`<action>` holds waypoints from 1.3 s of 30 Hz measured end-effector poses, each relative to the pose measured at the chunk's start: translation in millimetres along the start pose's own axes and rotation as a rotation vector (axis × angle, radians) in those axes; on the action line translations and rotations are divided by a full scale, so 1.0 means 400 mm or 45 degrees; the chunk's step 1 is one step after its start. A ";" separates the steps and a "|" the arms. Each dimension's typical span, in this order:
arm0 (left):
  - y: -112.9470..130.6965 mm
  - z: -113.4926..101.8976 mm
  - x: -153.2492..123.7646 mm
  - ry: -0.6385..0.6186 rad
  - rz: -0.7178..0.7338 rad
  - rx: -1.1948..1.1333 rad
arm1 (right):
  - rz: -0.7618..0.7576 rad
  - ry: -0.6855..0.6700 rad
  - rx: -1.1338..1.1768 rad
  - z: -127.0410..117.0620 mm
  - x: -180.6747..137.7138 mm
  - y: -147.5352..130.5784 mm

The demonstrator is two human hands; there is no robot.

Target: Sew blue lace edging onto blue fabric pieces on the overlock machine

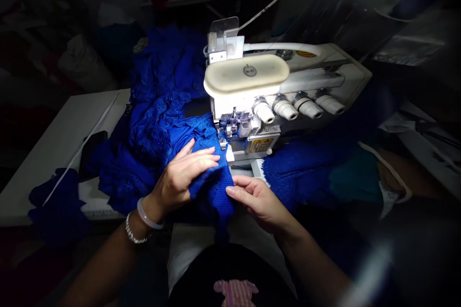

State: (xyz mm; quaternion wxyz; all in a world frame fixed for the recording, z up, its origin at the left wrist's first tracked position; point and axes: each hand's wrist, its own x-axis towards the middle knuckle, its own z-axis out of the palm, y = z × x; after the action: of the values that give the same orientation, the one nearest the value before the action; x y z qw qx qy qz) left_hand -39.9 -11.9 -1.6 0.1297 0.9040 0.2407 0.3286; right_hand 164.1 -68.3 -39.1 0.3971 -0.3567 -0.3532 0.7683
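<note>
A piece of blue lace fabric [212, 187] lies in front of the presser foot [224, 140] of a white overlock sewing machine [273, 91]. My left hand [183, 175] lies flat on the fabric, fingers stretched toward the needle area, thumb tucked under the cloth edge. My right hand [254, 196] pinches the fabric's right edge between thumb and fingers, just below the machine's front. A pale bangle and a bead bracelet [140, 223] sit on my left wrist.
A heap of more blue lace fabric [154, 105] spreads over the white table [54, 144] to the left of the machine. More blue cloth [306, 168] lies to the right. A dark flat object [91, 151] rests on the table. The surroundings are dark.
</note>
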 end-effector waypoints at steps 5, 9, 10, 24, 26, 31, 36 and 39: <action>0.066 0.010 -0.039 -0.086 0.229 0.203 | 0.054 -0.200 0.261 0.010 -0.034 0.008; 0.096 0.016 -0.079 -0.144 0.193 0.159 | 0.074 -0.217 0.296 0.001 -0.057 0.028; 0.102 0.016 -0.088 -0.153 0.187 0.144 | 0.078 -0.218 0.291 -0.001 -0.063 0.034; 0.161 0.049 -0.140 -0.119 0.218 0.057 | 0.035 -0.208 0.319 0.013 -0.096 0.051; 0.165 0.047 -0.140 -0.121 0.200 0.037 | 0.043 -0.207 0.331 0.015 -0.097 0.050; 0.172 0.038 -0.134 -0.127 0.225 0.017 | 0.041 -0.207 0.330 0.020 -0.099 0.048; 0.176 0.049 -0.139 -0.120 0.215 0.053 | -0.002 -0.160 0.330 0.025 -0.098 0.056; 0.165 0.049 -0.135 -0.105 0.203 0.065 | -0.041 -0.095 0.330 0.033 -0.093 0.060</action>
State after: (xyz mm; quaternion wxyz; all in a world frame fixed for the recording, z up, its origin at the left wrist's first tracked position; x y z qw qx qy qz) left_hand -40.0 -97.6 -18.9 0.0898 0.9361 0.1709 0.2939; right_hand 160.6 -114.0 -42.3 0.4388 -0.2679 -0.2714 0.8136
